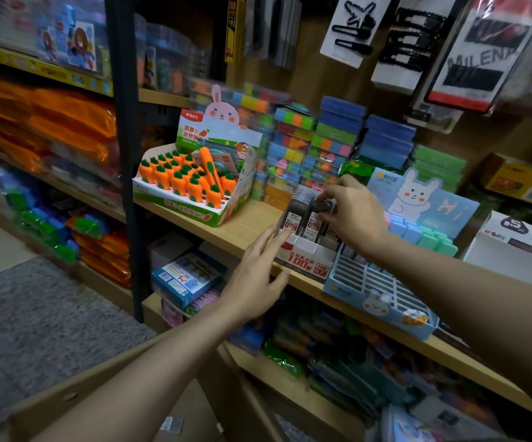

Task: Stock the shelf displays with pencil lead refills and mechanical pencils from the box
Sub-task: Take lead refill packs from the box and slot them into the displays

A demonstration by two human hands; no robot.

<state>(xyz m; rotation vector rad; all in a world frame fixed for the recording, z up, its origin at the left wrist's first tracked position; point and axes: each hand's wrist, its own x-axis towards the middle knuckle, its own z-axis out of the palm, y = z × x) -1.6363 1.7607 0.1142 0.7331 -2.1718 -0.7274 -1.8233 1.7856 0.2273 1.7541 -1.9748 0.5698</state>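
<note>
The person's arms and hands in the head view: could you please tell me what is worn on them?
Nothing is worn on either. The left hand and right hand are bare, with no gloves, and no rings show on the fingers. Both forearms are bare as far as the frame's edge: no sleeves, watch or bracelet in view.

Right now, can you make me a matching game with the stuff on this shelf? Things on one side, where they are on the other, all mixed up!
Things:
1. carrot display box
2. lead refill box
3. blue bunny tray
4. right hand

Places:
A. pinching a dark refill case at the top of the refill box
B. at the left end of the wooden shelf, beside the black post
C. right of the refill box, at the shelf's front edge
D. in the middle, with the left hand open against its left side

Pairs: 1-B, 2-D, 3-C, 4-A
</note>
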